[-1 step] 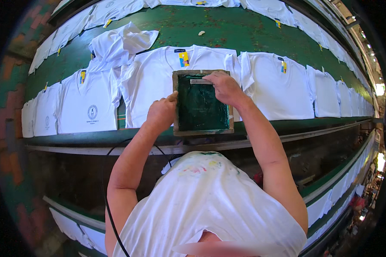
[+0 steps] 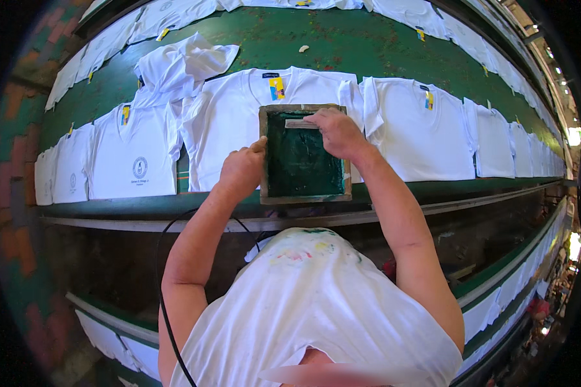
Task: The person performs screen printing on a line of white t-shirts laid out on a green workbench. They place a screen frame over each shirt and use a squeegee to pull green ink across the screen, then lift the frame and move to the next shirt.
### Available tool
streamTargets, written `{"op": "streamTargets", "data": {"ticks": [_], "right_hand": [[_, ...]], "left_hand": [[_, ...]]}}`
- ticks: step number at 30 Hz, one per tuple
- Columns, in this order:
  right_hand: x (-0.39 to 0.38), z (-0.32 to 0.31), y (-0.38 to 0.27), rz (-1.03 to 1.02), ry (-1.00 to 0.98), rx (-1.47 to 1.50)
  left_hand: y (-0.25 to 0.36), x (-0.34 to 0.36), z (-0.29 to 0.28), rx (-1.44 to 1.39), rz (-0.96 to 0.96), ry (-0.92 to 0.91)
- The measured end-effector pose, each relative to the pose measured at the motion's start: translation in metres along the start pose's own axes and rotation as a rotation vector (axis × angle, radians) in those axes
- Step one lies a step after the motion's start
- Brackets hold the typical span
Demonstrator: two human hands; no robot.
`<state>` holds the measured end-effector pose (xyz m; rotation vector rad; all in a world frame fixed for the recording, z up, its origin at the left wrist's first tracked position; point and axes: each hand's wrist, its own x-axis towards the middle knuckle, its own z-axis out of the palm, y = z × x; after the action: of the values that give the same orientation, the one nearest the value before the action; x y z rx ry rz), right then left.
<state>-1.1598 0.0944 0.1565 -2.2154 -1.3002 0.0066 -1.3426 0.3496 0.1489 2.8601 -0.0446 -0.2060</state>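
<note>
A wooden screen-printing frame (image 2: pixel 263 169) with a dark green mesh lies over the right part of a white V-neck T-shirt (image 2: pixel 226 122). At its left side, my left hand (image 2: pixel 244 169) is closed, with the fingertips gripping the frame's edge. Near the far end of the mesh, my right hand (image 2: pixel 337 132) is closed on a squeegee (image 2: pixel 301 124) with a pale, straight bar. The squeegee lies crosswise inside the frame. Part of it is covered by my fingers, and the frame hides the shirt beneath.
More white shirts (image 2: pixel 419 142) lie in a row along the green table (image 2: pixel 342 39). The shirt at left (image 2: pixel 132 155) bears a dark round print. A crumpled shirt (image 2: pixel 184 64) sits behind it. A black cable (image 2: pixel 163 303) hangs beside my left arm.
</note>
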Motion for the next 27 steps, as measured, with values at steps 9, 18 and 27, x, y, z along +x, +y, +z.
{"op": "streamTargets", "data": {"ticks": [9,18,27], "right_hand": [[-0.064,0.018,-0.029,-0.140,-0.007,-0.111],[-0.108,0.015,-0.051,-0.213,-0.093,0.001],[-0.004,-0.009,0.024,-0.124,-0.141,0.123]], "left_hand": [[0.016,0.001,0.004,-0.005,-0.034,0.113],[0.029,0.002,0.007,0.005,-0.126,0.112],[0.051,0.003,0.019,0.235,-0.195,0.103]]}}
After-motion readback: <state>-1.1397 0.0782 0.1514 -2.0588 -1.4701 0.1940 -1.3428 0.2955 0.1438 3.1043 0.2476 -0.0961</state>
